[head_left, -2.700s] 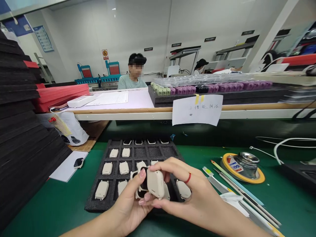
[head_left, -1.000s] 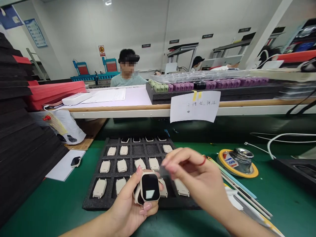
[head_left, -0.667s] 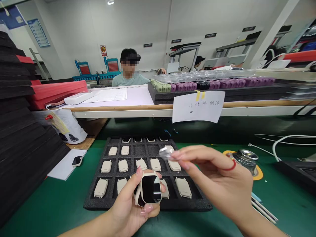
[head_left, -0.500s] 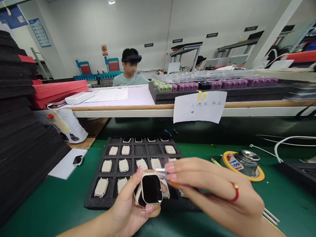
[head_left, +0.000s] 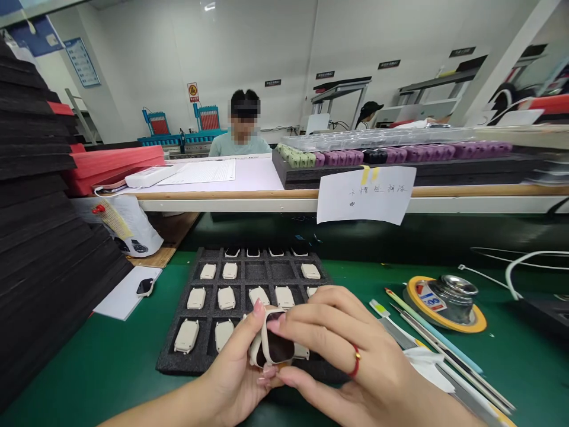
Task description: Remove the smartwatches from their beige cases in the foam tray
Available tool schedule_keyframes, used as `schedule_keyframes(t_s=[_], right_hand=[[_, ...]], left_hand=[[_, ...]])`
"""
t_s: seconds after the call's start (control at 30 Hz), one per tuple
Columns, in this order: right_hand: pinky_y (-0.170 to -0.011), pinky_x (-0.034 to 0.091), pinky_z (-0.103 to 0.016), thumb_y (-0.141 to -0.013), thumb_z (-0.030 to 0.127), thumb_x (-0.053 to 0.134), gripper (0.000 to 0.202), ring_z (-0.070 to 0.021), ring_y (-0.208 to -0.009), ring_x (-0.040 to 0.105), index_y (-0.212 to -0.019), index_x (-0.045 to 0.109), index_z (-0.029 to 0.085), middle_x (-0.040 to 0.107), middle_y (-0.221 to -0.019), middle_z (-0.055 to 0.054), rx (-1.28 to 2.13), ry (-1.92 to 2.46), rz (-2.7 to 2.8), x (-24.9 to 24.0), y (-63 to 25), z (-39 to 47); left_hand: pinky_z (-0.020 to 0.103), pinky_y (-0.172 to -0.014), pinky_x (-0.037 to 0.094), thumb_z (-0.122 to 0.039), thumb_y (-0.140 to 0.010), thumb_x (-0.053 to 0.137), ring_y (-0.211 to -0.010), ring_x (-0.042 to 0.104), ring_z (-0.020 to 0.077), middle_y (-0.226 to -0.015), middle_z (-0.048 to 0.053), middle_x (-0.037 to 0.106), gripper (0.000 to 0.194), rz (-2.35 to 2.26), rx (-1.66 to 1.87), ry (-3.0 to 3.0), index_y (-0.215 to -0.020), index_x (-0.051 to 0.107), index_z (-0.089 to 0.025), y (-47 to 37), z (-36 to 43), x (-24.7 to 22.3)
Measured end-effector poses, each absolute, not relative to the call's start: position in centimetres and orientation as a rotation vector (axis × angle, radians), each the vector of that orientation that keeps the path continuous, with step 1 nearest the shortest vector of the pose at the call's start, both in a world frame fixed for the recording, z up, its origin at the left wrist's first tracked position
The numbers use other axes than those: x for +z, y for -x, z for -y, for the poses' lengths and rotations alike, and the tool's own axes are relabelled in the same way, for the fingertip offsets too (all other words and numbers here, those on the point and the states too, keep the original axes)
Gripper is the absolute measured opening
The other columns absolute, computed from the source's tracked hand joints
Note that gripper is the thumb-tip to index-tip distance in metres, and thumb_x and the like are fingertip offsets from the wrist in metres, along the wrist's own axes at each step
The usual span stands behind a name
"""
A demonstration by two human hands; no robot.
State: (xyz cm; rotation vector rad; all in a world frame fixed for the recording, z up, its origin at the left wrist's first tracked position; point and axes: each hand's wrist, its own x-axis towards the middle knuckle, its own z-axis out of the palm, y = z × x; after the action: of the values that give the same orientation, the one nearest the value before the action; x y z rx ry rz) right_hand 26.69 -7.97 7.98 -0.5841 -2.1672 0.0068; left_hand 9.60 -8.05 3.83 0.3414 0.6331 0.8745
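Note:
My left hand [head_left: 237, 362] is closed around two cream smartwatch cases, one overlapping the other. The front smartwatch [head_left: 281, 347] shows its dark screen toward me. My right hand [head_left: 351, 350], a red ring on one finger, grips this same watch, with fingertips on the screen and the thumb at its lower edge. Under and behind both hands lies a black foam tray [head_left: 171, 362], whose pockets hold several cream watch cases [head_left: 186, 336], most of them back side up. Along the tray's far row, several watches [head_left: 253, 252] show dark screens. My hands hide part of the tray.
To the right are a metal dispenser bottle [head_left: 453, 299], a blue stick-like tool [head_left: 444, 338] and metal tweezers [head_left: 462, 362]. One watch [head_left: 145, 287] sits on white paper [head_left: 120, 302] at left, beside stacked black foam [head_left: 40, 237]. A shelf edge [head_left: 222, 204] crosses ahead; a person [head_left: 242, 142] sits beyond.
My right hand has moved left and down onto the front watch's screen. The clear piece it held beside the watch no longer shows. Tools at right have come into view.

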Motion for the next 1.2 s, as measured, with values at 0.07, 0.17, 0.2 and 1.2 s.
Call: schedule_keyframes(t_s=[0.07, 0.17, 0.2, 1.2], right_hand=[[-0.068, 0.054, -0.037, -0.084, 0.032, 0.075, 0.045, -0.0212, -0.080, 0.062, -0.123, 0.058, 0.018, 0.072, -0.096, -0.009, 0.036, 0.647, 2.167, 7.3, -26.6, 7.9], [-0.069, 0.053, -0.036, -0.080, 0.035, 0.079, 0.065, -0.0215, -0.081, 0.060, -0.135, 0.049, 0.018, 0.068, -0.095, -0.008, 0.124, 0.729, 2.184, 6.4, -26.4, 7.8], [-0.067, 0.053, -0.034, -0.078, 0.034, 0.081, 0.066, -0.0208, -0.079, 0.059, -0.135, 0.049, 0.019, 0.066, -0.092, -0.006, 0.164, 0.753, 2.189, 6.3, -26.3, 7.8], [-0.104, 0.045, -0.052, -0.094, 0.024, 0.054, 0.025, -0.0274, -0.116, 0.063, -0.112, 0.070, 0.017, 0.069, -0.122, -0.014, 0.467, 1.170, 2.026, 1.4, -27.7, -3.2]], left_hand=[[0.014, -0.041, 0.025, -0.055, -0.065, 0.083, -0.043, 0.035, 0.0027, -0.054, -0.006, 0.049, 0.047, -0.676, 0.900, -0.373, -0.073, 0.061, -0.015, -9.7, 8.1, 3.7], [0.014, -0.041, 0.023, -0.055, -0.064, 0.084, -0.044, 0.035, 0.0022, -0.054, -0.006, 0.047, 0.047, -0.698, 0.928, -0.436, -0.072, 0.060, -0.015, -9.8, 8.1, 3.5], [0.014, -0.041, 0.023, -0.054, -0.063, 0.084, -0.044, 0.035, 0.0018, -0.056, -0.006, 0.048, 0.047, -0.696, 0.936, -0.463, -0.073, 0.060, -0.015, -9.8, 8.2, 3.5], [0.016, -0.043, 0.016, -0.040, -0.079, 0.073, -0.043, 0.035, 0.0006, -0.079, 0.007, 0.067, 0.032, -0.787, 0.781, -0.563, -0.088, 0.069, -0.010, -9.7, 8.2, 4.6]])
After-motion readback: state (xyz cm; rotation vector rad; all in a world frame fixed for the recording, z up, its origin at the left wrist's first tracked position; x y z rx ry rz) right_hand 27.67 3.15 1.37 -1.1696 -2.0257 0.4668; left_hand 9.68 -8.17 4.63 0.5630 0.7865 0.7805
